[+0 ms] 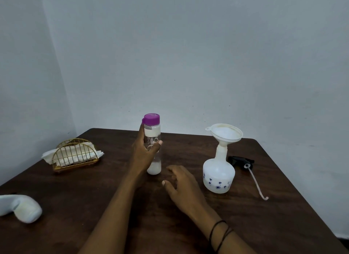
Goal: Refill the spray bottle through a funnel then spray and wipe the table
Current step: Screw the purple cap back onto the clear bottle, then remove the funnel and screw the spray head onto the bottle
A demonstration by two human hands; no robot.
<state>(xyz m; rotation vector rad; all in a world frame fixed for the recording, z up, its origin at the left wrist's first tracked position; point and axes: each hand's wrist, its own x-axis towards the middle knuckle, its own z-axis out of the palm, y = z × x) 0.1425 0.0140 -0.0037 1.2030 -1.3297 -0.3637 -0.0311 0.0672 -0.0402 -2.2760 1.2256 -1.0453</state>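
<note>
A clear water bottle (pixel 153 136) with a purple cap stands upright on the dark wooden table (pixel 273 225), and my left hand (pixel 144 151) grips its middle. My right hand (pixel 181 185) hovers just right of the bottle's base with relaxed, spread fingers, holding nothing. A white spray bottle (pixel 219 174) with small blue flowers stands to the right, with a white funnel (pixel 224 133) seated in its neck. Its black spray head (pixel 240 161) with a pale dip tube lies on the table behind and right of it.
A gold wire holder with white napkins (pixel 74 154) sits at the back left. A rolled white cloth (pixel 20 208) lies at the near left edge. A pale wall stands close behind the table.
</note>
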